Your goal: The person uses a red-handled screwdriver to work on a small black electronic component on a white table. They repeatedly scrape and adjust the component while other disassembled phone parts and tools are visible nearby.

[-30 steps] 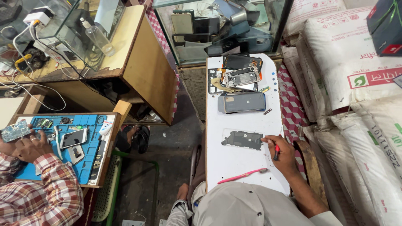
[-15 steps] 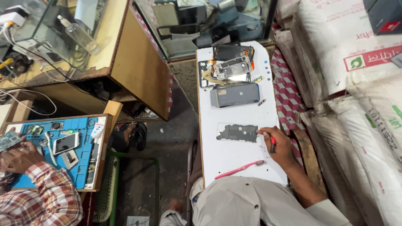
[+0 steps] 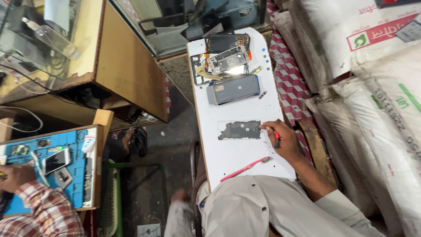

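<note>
The view sits closer than half a second ago, so the white board across the person's lap fills more of the picture, while the things on it lie as they did; the right hand stays at the right end of the dark phone plate, fingers closed round a red-handled screwdriver, its tip touching the plate's edge; the left hand is out of view; beyond the plate lies a grey phone, and past that a stack of opened phone frames; a pink brush lies near the lap; at far left, another person's hand rests by a blue tray-like mat, which holds a white phone and small parts
</note>
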